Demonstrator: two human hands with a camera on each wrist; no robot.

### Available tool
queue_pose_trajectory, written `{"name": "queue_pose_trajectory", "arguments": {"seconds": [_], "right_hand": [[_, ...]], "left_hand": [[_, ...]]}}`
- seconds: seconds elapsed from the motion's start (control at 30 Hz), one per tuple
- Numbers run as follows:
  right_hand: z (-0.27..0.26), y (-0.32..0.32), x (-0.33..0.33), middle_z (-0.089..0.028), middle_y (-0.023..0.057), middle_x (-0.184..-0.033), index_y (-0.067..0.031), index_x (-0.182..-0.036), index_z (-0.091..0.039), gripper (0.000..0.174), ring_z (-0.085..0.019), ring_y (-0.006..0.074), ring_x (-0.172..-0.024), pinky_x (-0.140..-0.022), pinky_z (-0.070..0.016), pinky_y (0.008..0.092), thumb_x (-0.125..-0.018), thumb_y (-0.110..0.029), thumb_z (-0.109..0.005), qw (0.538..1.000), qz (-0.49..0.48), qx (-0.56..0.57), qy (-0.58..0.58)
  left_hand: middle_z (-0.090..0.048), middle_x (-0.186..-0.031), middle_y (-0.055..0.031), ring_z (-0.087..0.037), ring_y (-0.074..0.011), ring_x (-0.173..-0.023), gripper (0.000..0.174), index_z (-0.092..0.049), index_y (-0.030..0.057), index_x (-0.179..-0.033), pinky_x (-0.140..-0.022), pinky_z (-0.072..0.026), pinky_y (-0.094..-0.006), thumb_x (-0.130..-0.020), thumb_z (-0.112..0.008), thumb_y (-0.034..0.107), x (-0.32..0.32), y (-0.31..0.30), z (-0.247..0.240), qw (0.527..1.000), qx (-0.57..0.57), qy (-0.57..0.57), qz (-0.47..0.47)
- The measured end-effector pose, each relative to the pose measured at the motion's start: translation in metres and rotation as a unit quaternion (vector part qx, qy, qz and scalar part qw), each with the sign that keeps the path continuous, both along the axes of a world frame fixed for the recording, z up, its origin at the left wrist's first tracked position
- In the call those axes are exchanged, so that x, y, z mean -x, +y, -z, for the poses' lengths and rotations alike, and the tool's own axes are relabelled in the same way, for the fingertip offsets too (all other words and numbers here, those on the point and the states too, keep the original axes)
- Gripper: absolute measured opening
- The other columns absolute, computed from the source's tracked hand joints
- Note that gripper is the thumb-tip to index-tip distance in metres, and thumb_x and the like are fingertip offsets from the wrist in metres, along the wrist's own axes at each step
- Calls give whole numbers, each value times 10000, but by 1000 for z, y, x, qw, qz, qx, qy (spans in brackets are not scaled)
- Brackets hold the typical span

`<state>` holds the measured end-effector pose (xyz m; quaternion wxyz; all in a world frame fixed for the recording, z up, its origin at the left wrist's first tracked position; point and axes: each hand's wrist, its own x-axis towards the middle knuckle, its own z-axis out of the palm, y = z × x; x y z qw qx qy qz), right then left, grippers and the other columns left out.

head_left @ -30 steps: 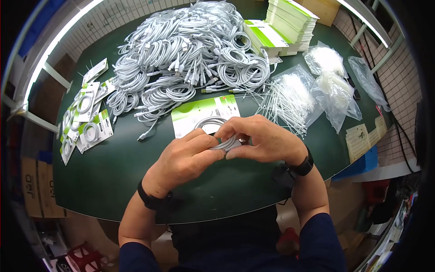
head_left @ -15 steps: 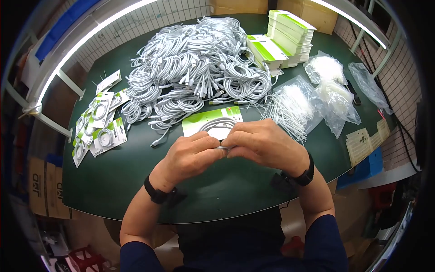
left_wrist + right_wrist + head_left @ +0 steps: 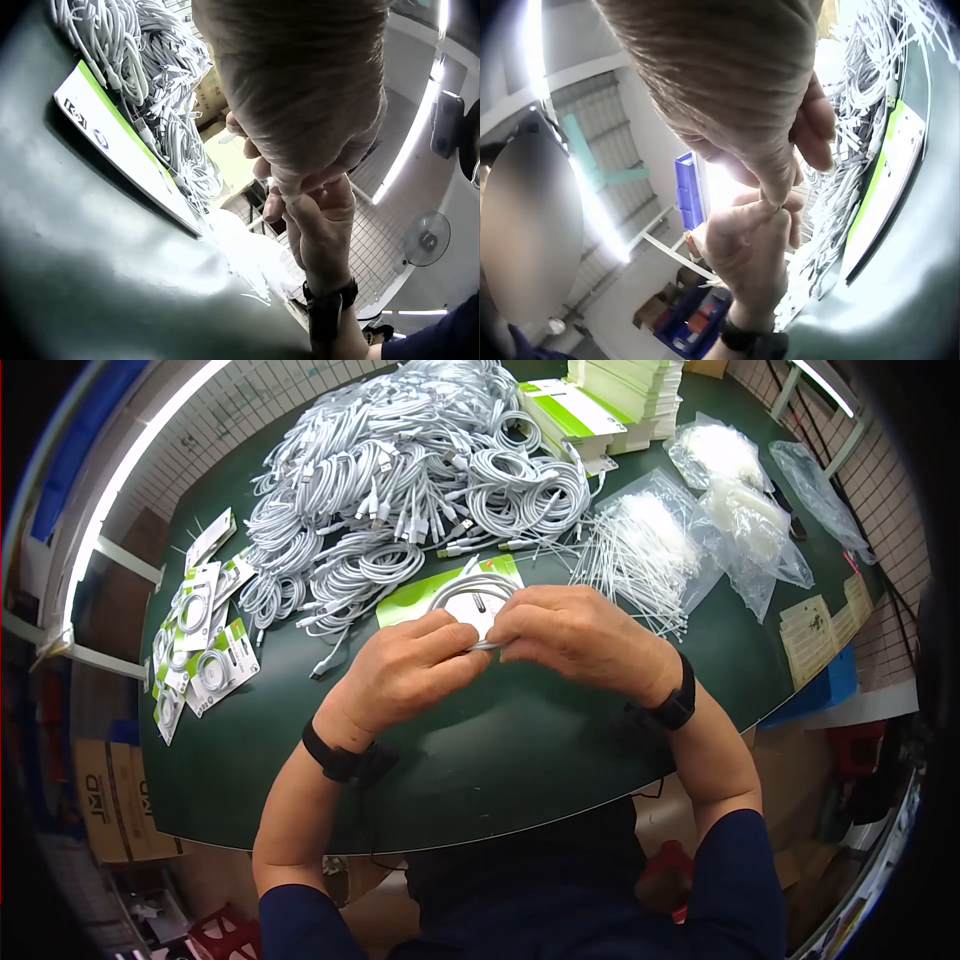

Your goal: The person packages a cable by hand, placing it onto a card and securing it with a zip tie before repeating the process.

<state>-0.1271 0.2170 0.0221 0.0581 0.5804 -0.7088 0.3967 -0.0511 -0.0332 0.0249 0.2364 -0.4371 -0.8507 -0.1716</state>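
Note:
A coiled light-grey cable (image 3: 452, 591) is held up between both hands in the head view, its loop rising above the fingertips. My left hand (image 3: 410, 665) pinches the coil's near side between thumb and fingers. Close beside it, my right hand (image 3: 580, 630) pinches the same part, so the fingers hide the spot being worked. A plug end shows inside the loop. Behind the coil lies a green-and-white packaging card (image 3: 403, 603) flat on the table, also seen in the left wrist view as a card (image 3: 120, 154) beyond the hand.
A large heap of coiled cables (image 3: 370, 470) covers the back of the table. Finished-looking carded cables (image 3: 195, 610) lie at left. Loose white cable ties (image 3: 640, 550), plastic bags (image 3: 745, 525) and stacked cards (image 3: 580, 410) stand at right and back.
The hands have drawn close together at the coil's near side, the right fingers closing from a wider, more spread hold. More of the loop and an inner plug now show. The head view has shifted.

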Motion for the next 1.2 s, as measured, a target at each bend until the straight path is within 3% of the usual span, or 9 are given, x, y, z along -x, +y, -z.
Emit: {"name": "queue_pose_trajectory", "arguments": {"seconds": [0.4,0.53,0.63,0.83,1.0,1.07,1.1,1.17,1.2], "right_hand": [[25,5,15,-703,108,-1005,-50,-1038,-700,158,-710,312,-916,-789,-586,399,-898,-71,-770,997,47,17,58],[25,13,26,-691,114,-980,-44,-1039,-696,169,-703,321,-880,-773,-580,407,-892,-66,-777,996,72,51,24],[25,14,29,-684,118,-966,-39,-1035,-692,173,-698,328,-861,-762,-577,413,-887,-55,-781,994,73,76,3],[37,13,38,-602,125,-872,-40,-923,-617,112,-663,354,-822,-717,-549,439,-894,-68,-722,990,74,107,46],[52,3,48,-626,128,-880,-69,-848,-591,187,-681,373,-859,-735,-550,474,-843,-151,-759,984,87,137,71],[56,-3,45,-673,113,-888,-96,-870,-662,172,-701,355,-878,-761,-562,471,-839,-209,-788,982,134,108,81],[57,-5,43,-709,104,-897,-110,-903,-731,155,-715,345,-898,-789,-569,467,-846,-239,-795,982,143,105,69],[61,-11,44,-713,101,-894,-117,-901,-739,152,-716,343,-895,-786,-568,466,-841,-242,-801,980,152,108,74],[63,-14,43,-716,99,-892,-124,-900,-747,150,-717,342,-893,-783,-568,464,-836,-245,-806,980,150,112,70]], "left_hand": [[-697,-1140,-115,-700,-290,-952,214,-724,48,-1016,-716,-591,-348,-818,-807,54,15,5,20,997,-65,-50,9],[-658,-1308,-180,-669,-330,-1133,395,-713,34,-1160,-864,-597,-386,-808,-870,120,7,-4,29,981,-151,-42,-116],[-605,-1422,-208,-593,-377,-1291,649,-634,21,-1346,-1046,-531,-466,-793,-907,221,4,-5,29,959,-12,-162,-233],[-586,-1454,-245,-542,-440,-1353,885,-530,-5,-1473,-1175,-414,-505,-751,-929,316,17,-21,40,943,12,-236,-233],[-560,-1505,-244,-509,-436,-1423,912,-471,2,-1557,-1205,-362,-506,-865,-779,511,26,-45,49,947,46,-261,-182],[-620,-1389,-216,-608,-373,-1249,716,-526,-15,-1484,-1041,-502,-454,-955,-716,428,28,-48,51,971,59,-178,-146],[-620,-1389,-216,-608,-373,-1249,716,-526,-15,-1484,-1041,-502,-454,-955,-716,428,29,-26,30,975,58,-171,-131],[-719,-1080,-189,-703,-289,-997,346,-667,-26,-1267,-917,-549,-404,-1101,-533,246,18,6,-3,986,147,-31,-77],[-719,-1080,-189,-703,-289,-997,346,-667,-26,-1267,-917,-549,-404,-1101,-533,246,21,2,-4,986,147,-28,-71]]}}
